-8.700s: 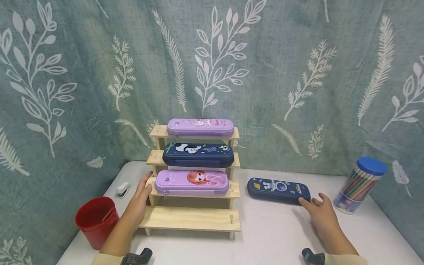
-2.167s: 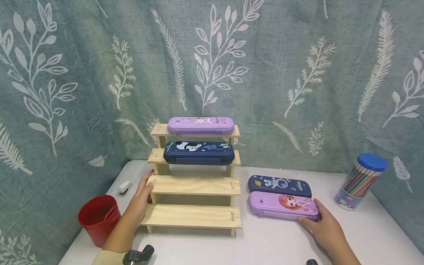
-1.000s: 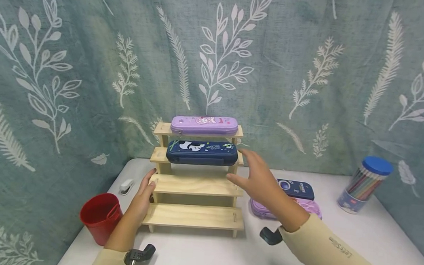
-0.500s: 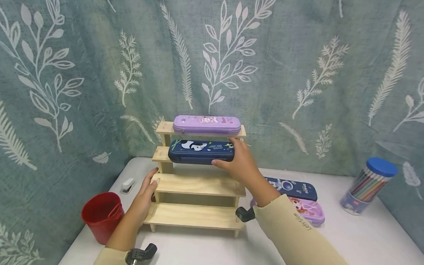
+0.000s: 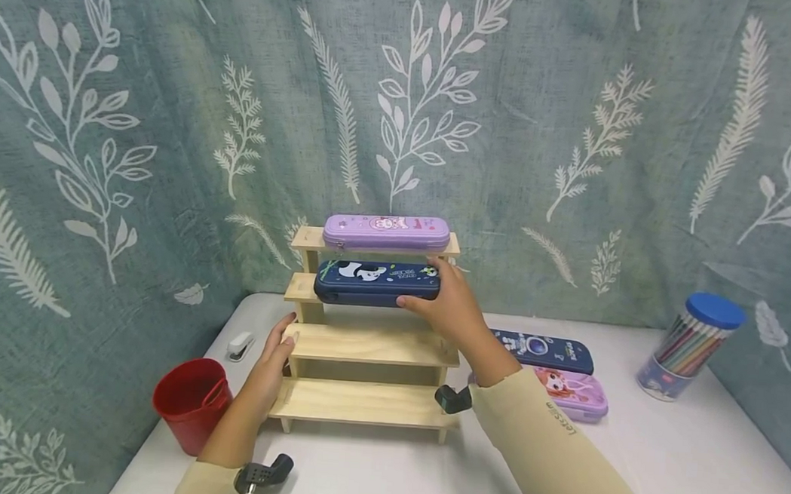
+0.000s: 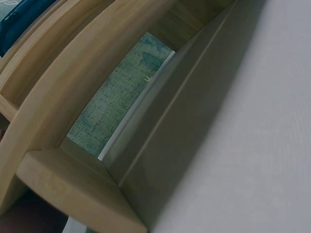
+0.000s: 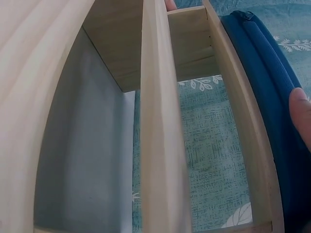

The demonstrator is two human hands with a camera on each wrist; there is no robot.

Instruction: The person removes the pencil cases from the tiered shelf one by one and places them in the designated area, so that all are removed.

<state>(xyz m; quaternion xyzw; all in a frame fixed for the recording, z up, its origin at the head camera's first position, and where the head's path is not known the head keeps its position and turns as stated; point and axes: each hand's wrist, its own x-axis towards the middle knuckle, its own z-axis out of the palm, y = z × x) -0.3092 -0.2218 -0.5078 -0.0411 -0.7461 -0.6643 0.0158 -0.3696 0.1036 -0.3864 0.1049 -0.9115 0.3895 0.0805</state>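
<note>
Left hand [image 5: 273,360] rests flat-fingered on the left end of the stepped wooden rack [image 5: 365,404] | right hand [image 5: 449,307] grips the right end of the dark blue panda pencil case [image 5: 373,282] on the second-highest step | I judge a one-ended lift could tilt it, knocking the lilac case [image 5: 386,233] above.

My right sleeve [image 5: 546,445] carries small dark lettering that reads "LetsSlim", upside down from where I look. The panda pencil case [image 5: 376,282] and the astronaut pencil case [image 5: 544,350] both bear printed words, and the top purple case [image 5: 386,232] too, but they are too small for me to read.
</note>
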